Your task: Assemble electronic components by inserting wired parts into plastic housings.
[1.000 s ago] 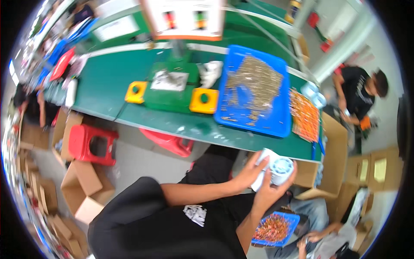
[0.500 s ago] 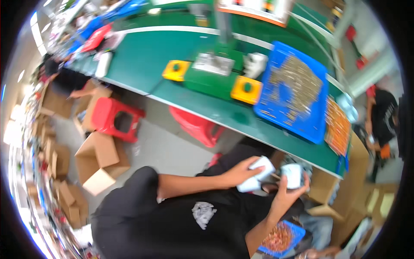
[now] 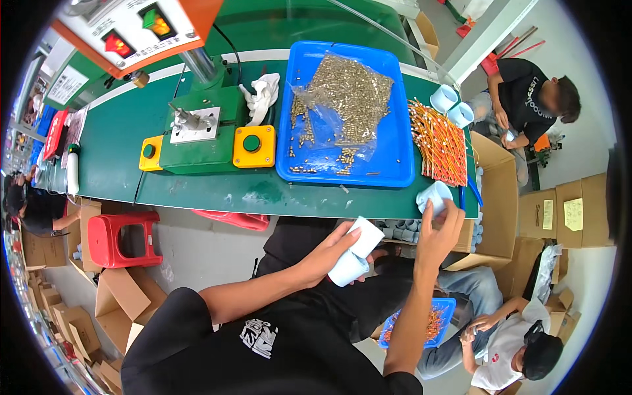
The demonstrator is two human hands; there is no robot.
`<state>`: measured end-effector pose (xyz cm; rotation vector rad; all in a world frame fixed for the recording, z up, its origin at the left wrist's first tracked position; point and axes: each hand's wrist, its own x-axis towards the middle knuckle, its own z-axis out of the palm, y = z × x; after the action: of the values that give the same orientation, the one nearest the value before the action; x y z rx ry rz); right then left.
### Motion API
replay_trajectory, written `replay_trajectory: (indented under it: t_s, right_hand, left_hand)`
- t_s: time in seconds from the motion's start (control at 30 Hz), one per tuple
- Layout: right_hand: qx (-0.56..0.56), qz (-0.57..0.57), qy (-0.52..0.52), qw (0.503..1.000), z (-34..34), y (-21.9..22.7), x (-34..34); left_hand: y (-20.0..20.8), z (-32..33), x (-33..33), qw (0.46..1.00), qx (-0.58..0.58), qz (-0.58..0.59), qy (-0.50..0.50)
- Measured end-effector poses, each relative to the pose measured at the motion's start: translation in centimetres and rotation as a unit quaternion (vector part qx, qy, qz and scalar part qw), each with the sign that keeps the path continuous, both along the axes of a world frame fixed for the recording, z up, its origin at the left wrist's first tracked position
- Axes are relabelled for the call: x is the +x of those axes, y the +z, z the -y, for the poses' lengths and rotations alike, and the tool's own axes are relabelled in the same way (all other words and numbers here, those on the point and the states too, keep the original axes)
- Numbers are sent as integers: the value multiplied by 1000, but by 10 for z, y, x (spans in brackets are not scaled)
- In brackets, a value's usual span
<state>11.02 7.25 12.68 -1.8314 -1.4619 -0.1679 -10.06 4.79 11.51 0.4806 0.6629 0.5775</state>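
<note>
My left hand (image 3: 324, 255) is closed round two short plastic cylinders, a whitish one (image 3: 367, 237) on top and a pale blue one (image 3: 347, 268) below it, both tilted. At the table's front right edge, my right hand (image 3: 440, 230) grips another pale blue cylinder (image 3: 432, 196) between thumb and fingers. Just behind it lies a bundle of orange wires (image 3: 436, 141) on a red-orange mat. Two more pale blue cylinders, one (image 3: 444, 98) beside the other (image 3: 461, 114), stand at the table's far right corner. Whether the right-hand cylinder touches the table, I cannot tell.
A blue tray (image 3: 284, 158) of small brass parts sits on the green table (image 3: 105, 174). Left of it stands a green press (image 3: 197, 155) with yellow button boxes (image 3: 254, 158). Cartons (image 3: 498, 197) stand at right; a red stool (image 3: 105, 240) at left. Two people sit at right.
My right hand has moved with its cylinder up to the table's edge. My left hand still holds its two cylinders. The view has turned and shifted right.
</note>
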Motion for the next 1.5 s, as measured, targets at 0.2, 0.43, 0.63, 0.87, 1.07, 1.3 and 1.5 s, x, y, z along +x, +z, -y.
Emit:
replay_trajectory:
  t_s: [0.2,0.43,0.63,0.87,1.07,1.3,1.5]
  right_hand:
    - [-24,-89,18,996,7,-5,-1]
    - [-158,-102,255,948,60,16,-23]
    - [-139,106,240,955,66,12,-18]
    - [-23,-272,-119,955,40,-1,25]
    - [-34,-191,-166,967,-1,-31,19]
    - [-13,-180,-121,976,4,-27,20]
    - [16,-329,-149,932,105,-92,13]
  left_hand:
    - [12,-14,17,998,-35,47,-3]
    - [12,-24,22,995,11,12,-102]
    - [7,-24,21,983,39,-36,-173]
    - [16,-34,23,970,223,-25,-99]
    - [27,-36,31,944,328,6,-24]
    - [18,-24,35,940,338,-16,-47]
    - [-13,-14,57,927,354,7,-123]
